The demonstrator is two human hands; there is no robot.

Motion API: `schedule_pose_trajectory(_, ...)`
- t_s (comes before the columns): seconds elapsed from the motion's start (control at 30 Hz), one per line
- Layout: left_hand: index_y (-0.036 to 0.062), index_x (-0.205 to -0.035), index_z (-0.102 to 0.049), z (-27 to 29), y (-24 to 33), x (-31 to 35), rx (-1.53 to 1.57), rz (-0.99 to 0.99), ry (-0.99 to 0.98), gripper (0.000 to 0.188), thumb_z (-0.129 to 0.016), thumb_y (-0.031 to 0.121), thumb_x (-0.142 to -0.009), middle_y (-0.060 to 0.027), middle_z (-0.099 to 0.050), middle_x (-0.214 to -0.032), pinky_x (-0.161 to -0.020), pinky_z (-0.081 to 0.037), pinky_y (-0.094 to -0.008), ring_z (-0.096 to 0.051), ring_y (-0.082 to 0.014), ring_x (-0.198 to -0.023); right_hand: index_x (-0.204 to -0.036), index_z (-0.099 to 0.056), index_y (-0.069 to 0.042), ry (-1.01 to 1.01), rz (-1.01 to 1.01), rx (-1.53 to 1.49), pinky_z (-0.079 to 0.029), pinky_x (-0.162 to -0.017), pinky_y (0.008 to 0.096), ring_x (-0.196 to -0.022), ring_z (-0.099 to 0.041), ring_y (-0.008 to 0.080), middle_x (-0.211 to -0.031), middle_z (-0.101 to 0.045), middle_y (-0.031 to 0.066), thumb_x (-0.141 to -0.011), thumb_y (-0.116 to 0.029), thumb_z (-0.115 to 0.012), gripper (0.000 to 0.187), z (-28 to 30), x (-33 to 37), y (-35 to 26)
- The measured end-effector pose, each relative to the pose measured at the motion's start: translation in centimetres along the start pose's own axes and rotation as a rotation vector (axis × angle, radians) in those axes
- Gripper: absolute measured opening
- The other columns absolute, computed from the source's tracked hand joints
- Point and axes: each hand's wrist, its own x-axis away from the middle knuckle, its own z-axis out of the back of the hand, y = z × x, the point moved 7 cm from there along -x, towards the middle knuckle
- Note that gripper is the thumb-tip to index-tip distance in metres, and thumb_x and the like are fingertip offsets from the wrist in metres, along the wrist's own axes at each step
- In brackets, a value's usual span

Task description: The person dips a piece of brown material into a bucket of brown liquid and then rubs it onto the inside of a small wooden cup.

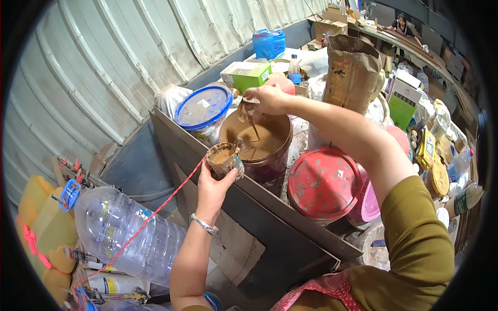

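My left hand (212,189) is wrapped round a small cup (226,165) crusted with brown, with thick brown liquid inside. The cup is beside the near left rim of a dark red bucket (272,168) that holds more of the same liquid. Above the bucket's far side, my right hand (270,99) grips a small brown-coated scoop (246,111); its exact shape is partly hidden by the fingers. A strand of brown liquid hangs from it down to the liquid in the bucket.
A blue-rimmed lidded bucket (204,107) stands left of the open one, a red lidded bucket (324,185) to its right. A tall brown-stained container (350,72) rises behind my right forearm. Upright boards (249,192) edge the near side. Large clear bottles (129,228) lie lower left.
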Motion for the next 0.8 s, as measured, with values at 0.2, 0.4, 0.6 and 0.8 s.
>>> schedule_pose_trajectory(0.2,-0.0016,-0.129,-0.043,-0.9,-1.0,-1.9,-0.048,0.053,-0.007,0.059,-0.072,0.007,-0.078,-0.0099,-0.057,-0.12,-0.096,-0.043,-0.0307,-0.055,-0.0173,-0.109,-0.126,-0.053,-0.015,0.044,0.05,0.098,-0.034,-0.093,0.0499,-0.114,-0.056,0.0265,-0.12,-0.063,0.0046,-0.063,-0.029,-0.079,0.07,5.5,-0.9,-1.7)
schedule_pose_trajectory(0.4,-0.0025,-0.125,-0.046,-0.6,-2.1,-3.3,-0.155,0.085,0.027,0.057,-0.074,0.01,-0.077,-0.0115,-0.059,-0.117,-0.094,-0.044,-0.0307,-0.057,-0.018,-0.106,-0.125,-0.054,-0.014,0.063,0.13,0.117,-0.031,-0.089,0.0506,-0.113,-0.058,0.0258,-0.12,-0.063,0.0053,-0.063,-0.031,-0.079,0.069,8.7,-1.8,-4.9)
schedule_pose_trajectory(0.6,-0.003,-0.123,-0.048,-1.4,-2.3,-3.6,-0.217,0.098,0.011,0.056,-0.074,0.011,-0.075,-0.0128,-0.06,-0.115,-0.093,-0.045,-0.0306,-0.058,-0.0188,-0.105,-0.125,-0.054,-0.013,0.092,0.206,0.143,-0.029,-0.092,0.0484,-0.113,-0.057,0.0254,-0.118,-0.064,0.0053,-0.064,-0.03,-0.079,0.068,10.1,-1.2,-6.1)
schedule_pose_trajectory(0.8,-0.003,-0.12,-0.051,-2.1,-1.9,-4.8,-0.201,0.121,0.008,0.054,-0.074,0.012,-0.074,-0.0123,-0.063,-0.111,-0.089,-0.047,-0.0309,-0.06,-0.0185,-0.101,-0.126,-0.052,-0.015,0.095,0.222,0.187,-0.03,-0.095,0.0481,-0.112,-0.059,0.0251,-0.12,-0.063,0.0047,-0.067,-0.024,-0.075,0.064,11.5,-0.5,-7.4)
